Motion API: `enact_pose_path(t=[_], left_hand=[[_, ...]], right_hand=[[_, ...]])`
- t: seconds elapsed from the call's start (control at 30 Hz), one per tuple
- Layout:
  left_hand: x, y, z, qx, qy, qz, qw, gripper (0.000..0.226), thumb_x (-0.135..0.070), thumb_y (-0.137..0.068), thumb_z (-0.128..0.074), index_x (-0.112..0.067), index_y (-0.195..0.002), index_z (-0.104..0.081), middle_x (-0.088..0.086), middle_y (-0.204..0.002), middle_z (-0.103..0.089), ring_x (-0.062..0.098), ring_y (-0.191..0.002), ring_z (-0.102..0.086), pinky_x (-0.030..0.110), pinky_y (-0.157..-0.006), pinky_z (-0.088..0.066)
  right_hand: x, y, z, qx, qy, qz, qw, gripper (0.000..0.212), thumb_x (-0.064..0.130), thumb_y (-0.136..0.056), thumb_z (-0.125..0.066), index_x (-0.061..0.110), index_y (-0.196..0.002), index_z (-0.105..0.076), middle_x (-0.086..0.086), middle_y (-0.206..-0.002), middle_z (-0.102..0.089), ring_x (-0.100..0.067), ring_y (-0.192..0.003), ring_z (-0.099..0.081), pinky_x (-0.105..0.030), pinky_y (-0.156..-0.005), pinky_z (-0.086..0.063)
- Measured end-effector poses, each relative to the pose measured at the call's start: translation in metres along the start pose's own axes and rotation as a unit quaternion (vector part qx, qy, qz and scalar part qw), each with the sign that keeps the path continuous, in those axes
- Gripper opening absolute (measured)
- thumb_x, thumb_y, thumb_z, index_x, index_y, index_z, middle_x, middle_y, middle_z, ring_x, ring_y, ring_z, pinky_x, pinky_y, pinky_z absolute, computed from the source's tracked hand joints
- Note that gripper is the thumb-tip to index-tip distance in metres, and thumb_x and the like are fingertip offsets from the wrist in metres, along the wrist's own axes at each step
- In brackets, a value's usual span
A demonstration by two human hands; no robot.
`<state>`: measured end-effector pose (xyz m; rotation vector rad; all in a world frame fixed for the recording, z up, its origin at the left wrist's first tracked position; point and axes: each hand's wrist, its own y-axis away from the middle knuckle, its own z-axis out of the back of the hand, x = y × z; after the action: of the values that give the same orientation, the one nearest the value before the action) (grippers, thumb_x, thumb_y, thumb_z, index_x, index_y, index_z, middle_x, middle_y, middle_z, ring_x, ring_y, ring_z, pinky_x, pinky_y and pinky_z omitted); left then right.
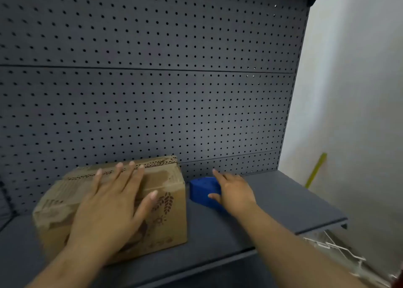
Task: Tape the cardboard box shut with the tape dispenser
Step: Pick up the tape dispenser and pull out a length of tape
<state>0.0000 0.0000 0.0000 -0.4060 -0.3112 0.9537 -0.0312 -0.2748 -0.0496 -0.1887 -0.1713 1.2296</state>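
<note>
A brown cardboard box (168, 213) with a printed wheat pattern stands on the dark grey shelf (283, 202), its top flaps folded down and old tape traces across them. My left hand (113, 202) lies flat on the box top with fingers spread. Right of the box sits a blue tape dispenser (201, 190). My right hand (234, 193) is on the dispenser's right side, thumb on its near face and index finger stretched over its top; the grasp does not look closed around it.
A dark pegboard wall (152, 91) rises behind the shelf. The shelf ends at right near a white wall (349, 113) with a yellow strip (316, 170). White wire pieces (340, 250) lie below the shelf's right end.
</note>
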Motion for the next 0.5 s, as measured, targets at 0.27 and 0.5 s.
enact_pose_path(t=[0.27, 0.5], left_hand=[[-0.006, -0.005, -0.010, -0.015, -0.018, 0.044, 0.999, 0.074, -0.063, -0.089, -0.012, -0.017, -0.136, -0.045, 0.005, -0.138, -0.051, 0.021, -0.130, -0.044, 0.036, -0.110, -0.008], [-0.012, -0.007, -0.010, -0.022, -0.011, 0.073, 0.997, 0.084, -0.067, -0.084, 0.000, -0.020, -0.139, -0.041, 0.003, -0.144, -0.045, 0.019, -0.136, -0.036, 0.038, -0.114, -0.008]], right_hand=[[-0.006, -0.028, -0.033, 0.056, 0.001, 0.004, 0.998, 0.076, 0.052, -0.088, -0.050, 0.026, -0.147, -0.012, -0.007, -0.134, -0.050, -0.027, -0.112, -0.054, -0.037, -0.085, -0.047], [-0.010, -0.033, -0.032, 0.077, -0.053, 0.004, 0.996, 0.064, 0.039, -0.089, -0.054, 0.028, -0.145, -0.023, -0.005, -0.123, -0.060, -0.024, -0.103, -0.060, -0.034, -0.076, -0.051]])
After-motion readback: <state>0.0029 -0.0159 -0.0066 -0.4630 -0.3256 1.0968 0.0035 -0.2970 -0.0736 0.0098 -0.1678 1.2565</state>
